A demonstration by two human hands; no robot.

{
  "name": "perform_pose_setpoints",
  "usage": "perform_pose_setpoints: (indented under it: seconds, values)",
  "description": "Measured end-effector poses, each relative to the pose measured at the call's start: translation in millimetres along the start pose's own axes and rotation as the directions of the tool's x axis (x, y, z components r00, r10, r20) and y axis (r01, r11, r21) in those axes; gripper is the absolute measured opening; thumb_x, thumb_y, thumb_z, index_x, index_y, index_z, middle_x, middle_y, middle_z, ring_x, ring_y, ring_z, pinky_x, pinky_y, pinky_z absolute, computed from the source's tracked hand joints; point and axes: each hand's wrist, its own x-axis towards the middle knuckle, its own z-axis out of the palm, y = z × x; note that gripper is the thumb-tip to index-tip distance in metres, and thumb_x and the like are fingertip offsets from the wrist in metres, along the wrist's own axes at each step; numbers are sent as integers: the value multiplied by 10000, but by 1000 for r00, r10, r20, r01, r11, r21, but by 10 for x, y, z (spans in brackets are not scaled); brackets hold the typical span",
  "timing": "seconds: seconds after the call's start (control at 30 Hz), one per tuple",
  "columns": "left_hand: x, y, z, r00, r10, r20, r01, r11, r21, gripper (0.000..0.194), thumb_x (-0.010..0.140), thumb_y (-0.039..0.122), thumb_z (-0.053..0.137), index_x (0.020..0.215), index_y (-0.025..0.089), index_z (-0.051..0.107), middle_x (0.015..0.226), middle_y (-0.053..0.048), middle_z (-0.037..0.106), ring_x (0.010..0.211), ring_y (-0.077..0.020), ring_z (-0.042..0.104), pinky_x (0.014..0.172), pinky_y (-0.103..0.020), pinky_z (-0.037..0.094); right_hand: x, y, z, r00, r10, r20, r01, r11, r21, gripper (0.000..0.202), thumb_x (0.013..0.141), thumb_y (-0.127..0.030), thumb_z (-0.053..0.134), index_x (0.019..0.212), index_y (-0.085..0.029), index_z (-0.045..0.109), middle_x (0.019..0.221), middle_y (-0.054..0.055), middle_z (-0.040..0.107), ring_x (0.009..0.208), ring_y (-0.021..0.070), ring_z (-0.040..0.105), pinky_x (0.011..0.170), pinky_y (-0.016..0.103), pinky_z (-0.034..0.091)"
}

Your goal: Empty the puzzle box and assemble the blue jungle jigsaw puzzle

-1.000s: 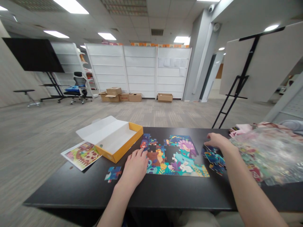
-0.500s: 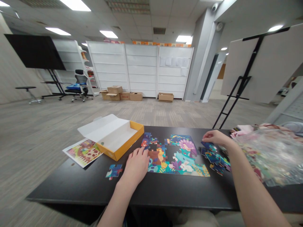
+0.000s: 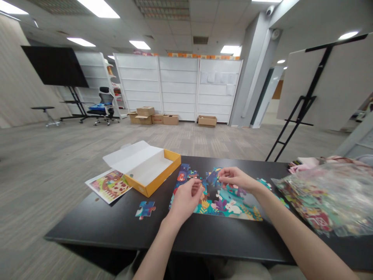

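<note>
A partly assembled jigsaw puzzle [image 3: 233, 208] with colourful animals lies on the black table. My right hand [image 3: 237, 179] is over its upper part, thumb and fingertips pinched on a dark blue puzzle piece [image 3: 214, 179]. That piece overlaps the gap in the middle, so its exact outline is hard to see. To the left, my left hand [image 3: 186, 196] hovers over the puzzle's left side, fingers loosely curled, thumb apart, nothing visible in it. Loose puzzle pieces [image 3: 264, 182] are partly hidden behind my right forearm. Another blue and red piece [image 3: 145, 209] lies left of my left hand.
An open yellow box [image 3: 161, 175] with a white lid stands at the back left. Beside it lies a picture sheet [image 3: 109, 186]. Clear plastic bags of colourful pieces [image 3: 329, 194] cover the table's right side. The table's front edge [image 3: 116, 247] runs before me.
My right hand has moved left from the loose pieces to above the puzzle, carrying a puzzle piece. My left hand has lifted off the puzzle's left side and moved slightly right, its fingers curling.
</note>
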Motion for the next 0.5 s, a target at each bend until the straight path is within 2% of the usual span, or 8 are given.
perform_pose_setpoints:
  seconds: [0.07,0.17,0.33,0.5]
  values:
    - [38,6,57,999,-38,-1,37,981,-192,213,848,337,639,1003,191,646,892,-54,745,836,-190,730,773,-298,581,28,-2,96,1000,-21,15,21,1000,3,444,724,-550,789,866,-151,658,610,-4,677,502,105,601,433,196,377]
    - [87,32,68,996,-90,-2,84,932,-353,229,784,344,706,913,170,631,781,-49,727,766,-196,733,732,-300,580,33,-3,163,998,-33,52,34,999,-13,429,753,-566,763,824,-151,683,568,-6,674,430,83,546,402,193,335]
    - [124,75,28,991,-134,-21,115,910,-399,218,757,346,724,844,162,647,741,-47,721,718,-186,718,689,-288,577,-4,-8,192,978,-50,203,46,999,22,395,790,-545,742,760,-153,707,747,39,756,519,103,633,423,189,364]
    - [131,63,27,989,-145,-13,127,908,-398,243,742,355,746,855,157,662,755,-54,730,734,-196,727,669,-278,576,-34,-47,211,958,-80,277,76,997,26,394,829,-529,714,734,-147,722,721,35,747,494,93,607,432,194,363]
